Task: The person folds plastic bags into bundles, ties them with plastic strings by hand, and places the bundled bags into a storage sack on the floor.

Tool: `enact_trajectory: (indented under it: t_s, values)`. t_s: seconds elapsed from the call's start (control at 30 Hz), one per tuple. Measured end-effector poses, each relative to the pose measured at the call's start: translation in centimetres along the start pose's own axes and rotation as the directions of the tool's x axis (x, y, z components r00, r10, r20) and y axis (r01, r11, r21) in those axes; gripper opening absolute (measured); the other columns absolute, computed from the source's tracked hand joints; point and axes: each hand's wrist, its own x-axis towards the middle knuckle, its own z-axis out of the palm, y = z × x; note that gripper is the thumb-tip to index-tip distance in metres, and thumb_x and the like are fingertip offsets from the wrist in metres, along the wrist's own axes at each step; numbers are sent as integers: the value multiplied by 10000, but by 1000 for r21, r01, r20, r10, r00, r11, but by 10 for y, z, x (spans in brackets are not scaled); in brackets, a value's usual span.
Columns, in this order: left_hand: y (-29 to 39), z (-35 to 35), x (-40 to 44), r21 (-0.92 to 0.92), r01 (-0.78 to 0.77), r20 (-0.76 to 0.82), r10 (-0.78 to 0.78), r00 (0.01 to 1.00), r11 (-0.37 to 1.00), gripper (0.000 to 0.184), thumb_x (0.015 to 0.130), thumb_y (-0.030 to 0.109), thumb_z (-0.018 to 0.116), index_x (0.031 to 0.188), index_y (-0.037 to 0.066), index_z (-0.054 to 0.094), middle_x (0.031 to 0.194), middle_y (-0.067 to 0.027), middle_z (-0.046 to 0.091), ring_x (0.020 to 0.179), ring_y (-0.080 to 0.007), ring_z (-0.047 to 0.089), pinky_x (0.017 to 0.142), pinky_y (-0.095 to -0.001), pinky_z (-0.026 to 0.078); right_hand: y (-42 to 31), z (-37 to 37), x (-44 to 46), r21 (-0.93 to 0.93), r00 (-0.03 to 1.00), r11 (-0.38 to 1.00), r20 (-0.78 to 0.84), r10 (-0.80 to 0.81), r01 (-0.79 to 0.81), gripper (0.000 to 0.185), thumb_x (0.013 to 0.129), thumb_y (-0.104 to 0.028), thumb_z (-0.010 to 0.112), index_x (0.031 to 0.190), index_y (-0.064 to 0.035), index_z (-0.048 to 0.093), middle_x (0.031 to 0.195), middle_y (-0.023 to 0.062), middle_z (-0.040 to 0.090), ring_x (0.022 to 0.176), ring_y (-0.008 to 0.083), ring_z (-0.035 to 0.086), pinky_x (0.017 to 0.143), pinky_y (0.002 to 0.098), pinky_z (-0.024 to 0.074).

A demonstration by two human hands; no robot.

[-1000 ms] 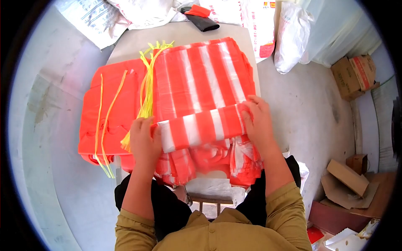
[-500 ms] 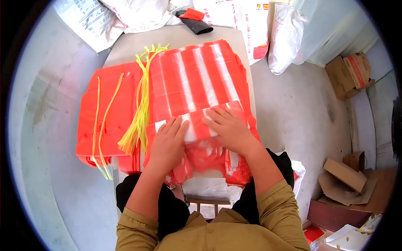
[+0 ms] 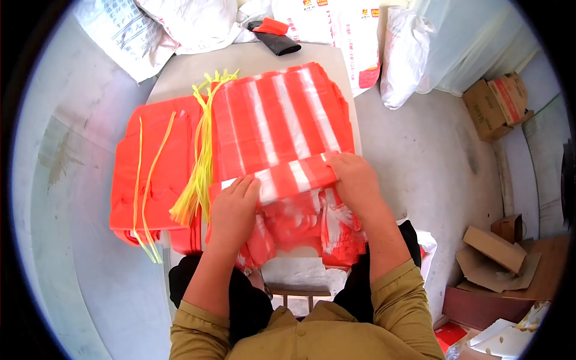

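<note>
A stack of red-and-white striped plastic bags (image 3: 270,120) lies before me, its near part folded up into a striped band (image 3: 291,179). On the left end of the band rests my left hand (image 3: 235,210), fingers close together. My right hand (image 3: 355,180) grips the band's right end, with the fingertips on its upper edge and the thumb hidden. Crumpled bag ends hang below the fold. A bundle of yellow ties (image 3: 203,162) lies along the stack's left side. Further left is a pile of folded red bags (image 3: 153,162) with two loose yellow strips on it.
The table (image 3: 240,59) has white printed sacks (image 3: 198,21) along its far side, with a black roll (image 3: 279,43) near them. A wrapped white bundle (image 3: 405,57) stands at the back right. Cardboard boxes (image 3: 495,108) are at the right, and an open carton (image 3: 495,252) sits lower right.
Both hands first moved inward to lie flat on the folded band. Since then my right hand has slid outward to the band's right end, while my left hand has stayed near the left end.
</note>
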Motion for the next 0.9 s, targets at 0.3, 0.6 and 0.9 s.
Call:
enact_trajectory:
  t_s: [0.3,0.6,0.9]
  values:
    - [41,-34,-3,-816,575,573,-217,791,-56,406,923,0,662,1327,15,628,1140,-83,739,1020,-206,713,883,-325,554,-19,-8,4,920,820,362,-322,474,152,516,1061,-208,491,1517,-34,324,1567,131,334,1399,249,401,1150,412,383]
    - [67,27,-13,-636,712,768,-159,620,-296,887,866,-112,618,1617,60,178,1419,-137,541,1233,-235,591,1015,-410,514,-35,5,-8,935,782,146,179,597,-325,506,1104,-287,436,1540,-42,355,1552,126,401,1445,226,377,1182,386,331]
    - [69,24,-8,-623,694,767,-106,633,-363,911,898,-57,634,1629,75,107,1461,-166,489,1224,-243,598,965,-419,552,-40,36,-28,922,943,289,173,286,-257,605,1062,-104,470,1599,7,215,1662,184,228,1552,259,219,1257,375,189]
